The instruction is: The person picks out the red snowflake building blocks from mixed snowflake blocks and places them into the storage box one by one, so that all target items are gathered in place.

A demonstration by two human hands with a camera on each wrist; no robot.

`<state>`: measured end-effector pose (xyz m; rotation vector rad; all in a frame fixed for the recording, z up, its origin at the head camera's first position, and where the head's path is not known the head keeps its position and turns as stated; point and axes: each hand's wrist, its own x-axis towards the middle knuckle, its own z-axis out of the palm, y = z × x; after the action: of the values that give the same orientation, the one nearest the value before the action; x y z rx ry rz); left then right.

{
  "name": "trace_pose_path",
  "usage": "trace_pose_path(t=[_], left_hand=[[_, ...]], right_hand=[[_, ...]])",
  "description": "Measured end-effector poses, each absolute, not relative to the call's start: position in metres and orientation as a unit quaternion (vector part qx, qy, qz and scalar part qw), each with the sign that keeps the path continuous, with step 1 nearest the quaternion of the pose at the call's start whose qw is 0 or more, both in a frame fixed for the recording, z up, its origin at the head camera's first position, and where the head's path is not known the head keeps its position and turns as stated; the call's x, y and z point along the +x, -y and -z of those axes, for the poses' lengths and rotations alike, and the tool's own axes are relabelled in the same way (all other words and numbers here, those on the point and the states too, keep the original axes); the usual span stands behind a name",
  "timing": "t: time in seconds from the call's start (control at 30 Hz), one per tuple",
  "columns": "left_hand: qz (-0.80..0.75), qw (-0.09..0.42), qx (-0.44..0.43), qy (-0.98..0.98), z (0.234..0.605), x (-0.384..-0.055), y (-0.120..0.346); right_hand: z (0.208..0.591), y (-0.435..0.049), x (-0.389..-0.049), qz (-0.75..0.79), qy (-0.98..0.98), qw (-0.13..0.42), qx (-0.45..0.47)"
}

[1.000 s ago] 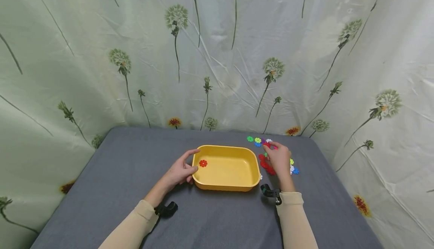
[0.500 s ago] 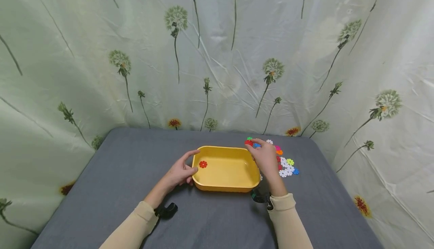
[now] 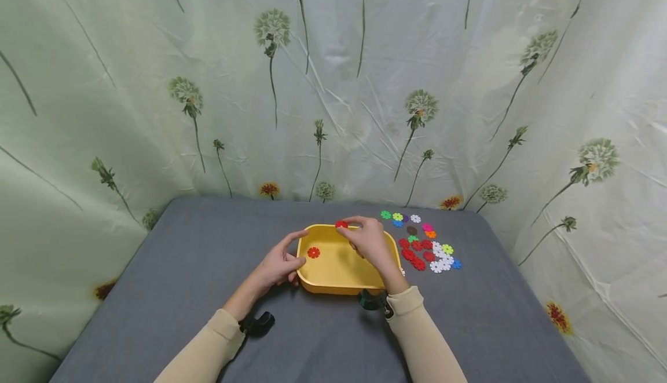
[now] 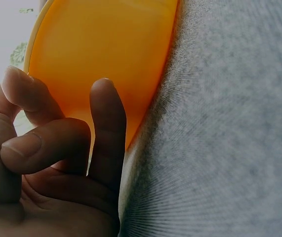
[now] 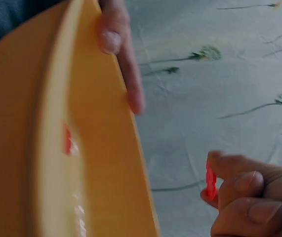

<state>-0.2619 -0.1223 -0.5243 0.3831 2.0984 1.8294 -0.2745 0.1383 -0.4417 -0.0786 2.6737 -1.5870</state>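
A yellow plastic basin (image 3: 346, 264) sits on the grey cloth, a single red snowflake disc (image 3: 313, 252) lying inside near its left end. My left hand (image 3: 278, 261) holds that end, thumb over the rim and other fingers outside; in the left wrist view, curled fingers (image 4: 108, 128) are against the orange-lit wall. Over the basin's back right part, my right hand (image 3: 370, 243) pinches another red snowflake disc (image 3: 341, 224) between thumb and index finger. The right wrist view shows this held disc (image 5: 211, 180) edge-on, beside the basin wall (image 5: 108, 148).
Right of the basin, several loose discs lie on the grey cloth (image 3: 500, 313): red discs (image 3: 417, 263), white discs (image 3: 442, 263), a blue disc (image 3: 457, 263) and a green disc (image 3: 385, 215) among them. A dandelion-print curtain (image 3: 344, 93) hangs behind.
My right hand has moved left from the loose discs to above the basin, carrying a red snowflake disc. My left hand has kept its hold on the basin.
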Motion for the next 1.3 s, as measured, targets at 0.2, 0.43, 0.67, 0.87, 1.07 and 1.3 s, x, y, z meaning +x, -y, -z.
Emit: trace_pose_path(t=[0.2, 0.43, 0.67, 0.87, 1.07, 1.3], left_hand=[[-0.638, 0.17, 0.13, -0.74, 0.525, -0.263, 0.121], [-0.638, 0.169, 0.129, -0.74, 0.523, -0.263, 0.121], [-0.64, 0.166, 0.132, -0.738, 0.522, -0.263, 0.121], [-0.648, 0.169, 0.141, -0.729, 0.521, -0.264, 0.122], [-0.65, 0.171, 0.143, -0.727, 0.522, -0.263, 0.123], [-0.646, 0.172, 0.139, -0.731, 0.523, -0.263, 0.122]], right_hand=[[0.458, -0.126, -0.283, 0.527, -0.847, 0.048, -0.043], [0.478, -0.122, -0.29, 0.499, -0.863, 0.057, -0.058], [0.48, -0.116, -0.288, 0.402, -0.909, 0.015, -0.111], [0.485, -0.115, -0.291, 0.348, -0.927, 0.018, -0.137], [0.488, -0.114, -0.288, 0.298, -0.941, 0.028, -0.155], [0.488, -0.113, -0.286, 0.276, -0.945, 0.039, -0.169]])
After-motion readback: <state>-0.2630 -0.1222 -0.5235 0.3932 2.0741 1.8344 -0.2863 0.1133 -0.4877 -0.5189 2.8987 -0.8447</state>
